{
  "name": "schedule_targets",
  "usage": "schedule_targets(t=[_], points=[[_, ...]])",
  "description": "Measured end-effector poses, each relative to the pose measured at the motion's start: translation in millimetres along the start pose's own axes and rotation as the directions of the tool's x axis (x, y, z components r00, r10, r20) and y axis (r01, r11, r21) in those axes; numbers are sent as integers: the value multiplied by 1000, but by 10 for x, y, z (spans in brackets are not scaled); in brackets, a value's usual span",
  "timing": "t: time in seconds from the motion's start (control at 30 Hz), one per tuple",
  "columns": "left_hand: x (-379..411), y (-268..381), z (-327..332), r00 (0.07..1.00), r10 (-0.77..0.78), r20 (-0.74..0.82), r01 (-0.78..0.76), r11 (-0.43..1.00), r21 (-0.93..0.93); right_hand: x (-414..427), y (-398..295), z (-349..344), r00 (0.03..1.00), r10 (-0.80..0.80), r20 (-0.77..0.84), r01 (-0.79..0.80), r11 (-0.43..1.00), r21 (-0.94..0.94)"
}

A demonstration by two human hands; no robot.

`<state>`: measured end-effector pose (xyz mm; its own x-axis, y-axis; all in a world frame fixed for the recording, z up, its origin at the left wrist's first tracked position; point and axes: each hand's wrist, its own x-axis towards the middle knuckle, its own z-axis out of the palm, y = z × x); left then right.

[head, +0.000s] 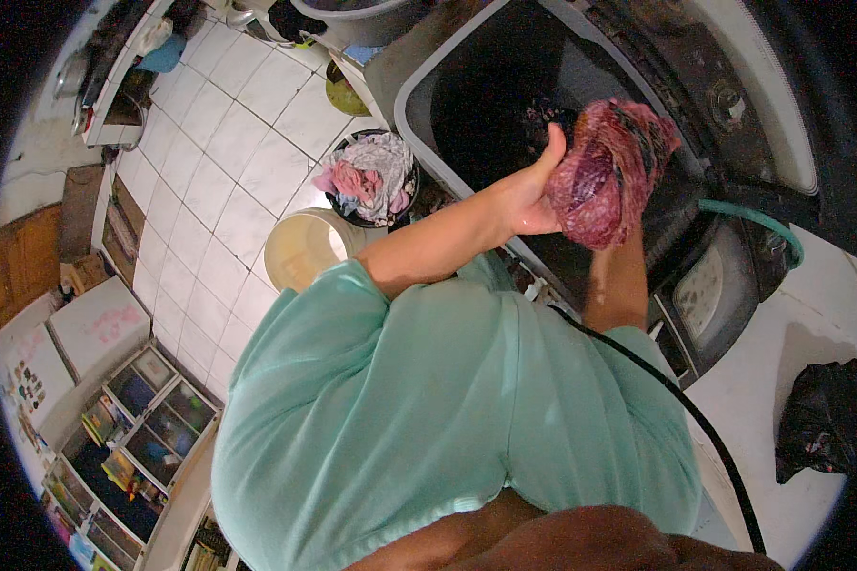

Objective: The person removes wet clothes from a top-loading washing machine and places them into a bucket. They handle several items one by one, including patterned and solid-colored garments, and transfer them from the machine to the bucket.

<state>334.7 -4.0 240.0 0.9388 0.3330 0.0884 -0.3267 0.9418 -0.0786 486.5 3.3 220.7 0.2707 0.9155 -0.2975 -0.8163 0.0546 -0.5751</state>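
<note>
A bunched, wet-looking reddish-pink cloth is held up over the open tub of a washing machine. My left hand presses against its near left side, thumb raised and apart, fingers partly hidden behind the fabric. From the right, my right forearm reaches up under the bundle, which covers the hand itself. Dark water appears to fill the tub. Beyond my left thumb, a dark patterned piece of fabric shows in it.
Left of the machine stand a black basin of laundry and a cream bucket on white floor tiles. A green hose curves over the machine's right side. A black hose or cable passes my right side, near a black plastic bag.
</note>
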Motion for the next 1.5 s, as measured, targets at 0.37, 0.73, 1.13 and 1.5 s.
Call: schedule_targets(t=[0.37,0.73,1.13,1.5], points=[[120,-137,-95,910,-8,-416,283,745,604,245,-761,-128,973,191,-128,-219,598,-771],[176,-16,-416,966,101,-237,138,575,807,-1,-714,231,986,-157,-50,52,584,-810],[275,-9,-113,833,259,-489,-61,922,383,-567,-665,661,451,-419,788,856,-48,-515],[269,-16,-143,936,244,-254,-238,970,55,-893,-469,474,553,-708,440,807,325,-492]])
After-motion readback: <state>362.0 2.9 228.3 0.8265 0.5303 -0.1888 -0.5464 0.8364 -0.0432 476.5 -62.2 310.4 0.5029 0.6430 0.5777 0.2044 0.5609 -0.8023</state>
